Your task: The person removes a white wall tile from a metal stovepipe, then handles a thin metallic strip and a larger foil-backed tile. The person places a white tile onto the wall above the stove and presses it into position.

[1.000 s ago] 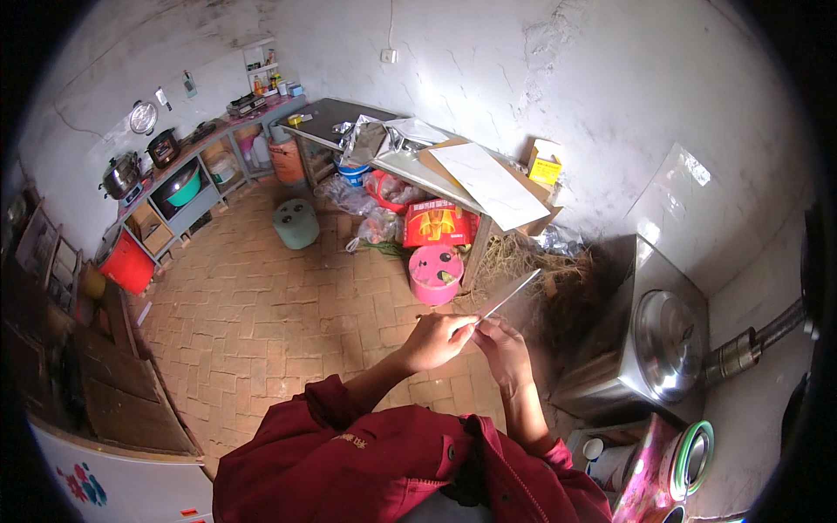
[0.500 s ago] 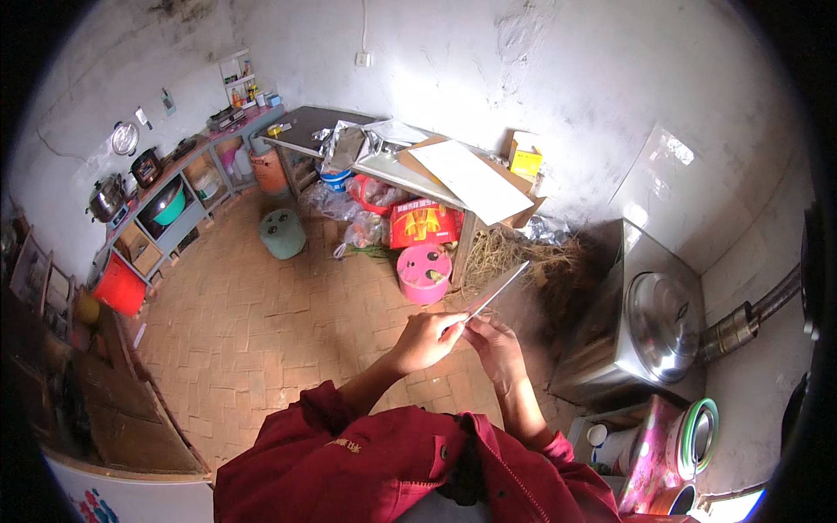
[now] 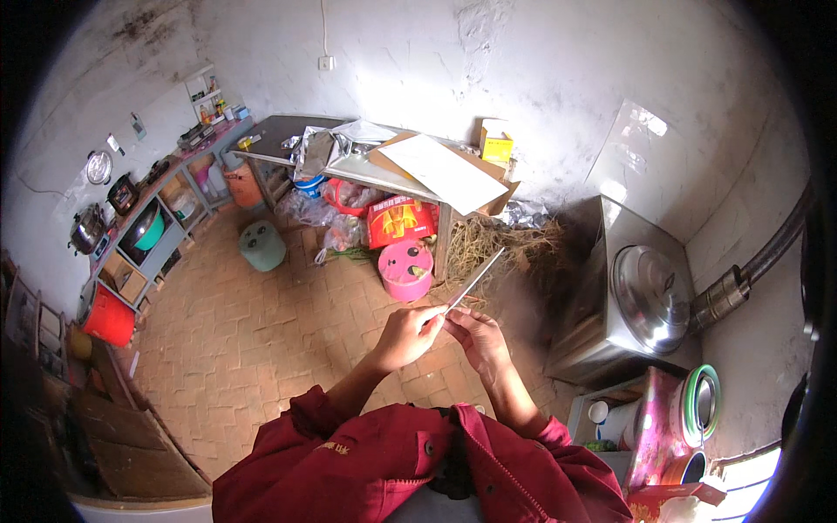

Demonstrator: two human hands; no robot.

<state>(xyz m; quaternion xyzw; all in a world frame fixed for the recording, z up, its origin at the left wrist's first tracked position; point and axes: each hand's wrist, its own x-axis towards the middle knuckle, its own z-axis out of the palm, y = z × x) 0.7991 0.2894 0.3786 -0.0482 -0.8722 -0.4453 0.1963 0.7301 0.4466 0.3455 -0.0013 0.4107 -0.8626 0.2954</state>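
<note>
A long, thin, flat light-grey strip [image 3: 476,279] points up and away to the right, seen nearly edge-on; its kind I cannot make out. Its near end is gripped in my left hand [image 3: 407,336], fingers closed with the thumb along it. My right hand [image 3: 479,338] is close beside, fingertips pinched together at that same near end; whether they grip the strip or something small is hidden. Both hands are held in front of my red jacket [image 3: 349,462], above the brick floor [image 3: 261,349].
A pink round stool [image 3: 406,272] and a green one [image 3: 261,246] stand ahead. Behind is a table with a white board [image 3: 445,173] and a red box [image 3: 401,222] below. Straw [image 3: 488,248] lies beside a metal stove [image 3: 580,336] on the right. Shelves [image 3: 170,240] line the left.
The view has turned slightly, so the room sits further left. My hands stay together on the strip, which now shows narrower, its flat side less visible.
</note>
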